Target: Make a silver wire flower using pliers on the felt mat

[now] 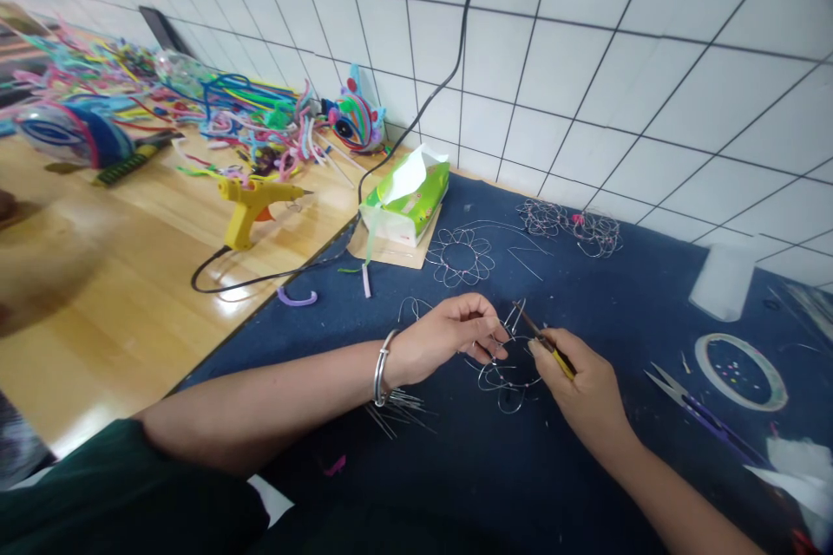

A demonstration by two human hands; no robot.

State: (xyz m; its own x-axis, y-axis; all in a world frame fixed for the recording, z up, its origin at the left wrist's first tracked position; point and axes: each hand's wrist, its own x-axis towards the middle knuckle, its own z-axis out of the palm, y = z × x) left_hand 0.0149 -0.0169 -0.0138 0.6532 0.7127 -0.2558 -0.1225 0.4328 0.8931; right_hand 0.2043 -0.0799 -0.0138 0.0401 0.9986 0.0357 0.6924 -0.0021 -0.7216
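My left hand (449,336), with a silver bangle on the wrist, pinches a looped wire flower (511,368) that lies on the dark blue cloth (495,468). My right hand (579,386) grips small yellow-handled pliers (543,338), whose tip touches the wire loops near my left fingers. A bunch of short straight wires (396,412) lies under my left wrist.
A finished wire flower (459,256) and tangled wire pieces (569,225) lie further back. A green tissue pack (407,199), a yellow glue gun (251,204) with its black cable, and a heap of coloured pipe cleaners (195,113) are at the left. Scissors (696,403) and a tape ring (738,368) lie to the right.
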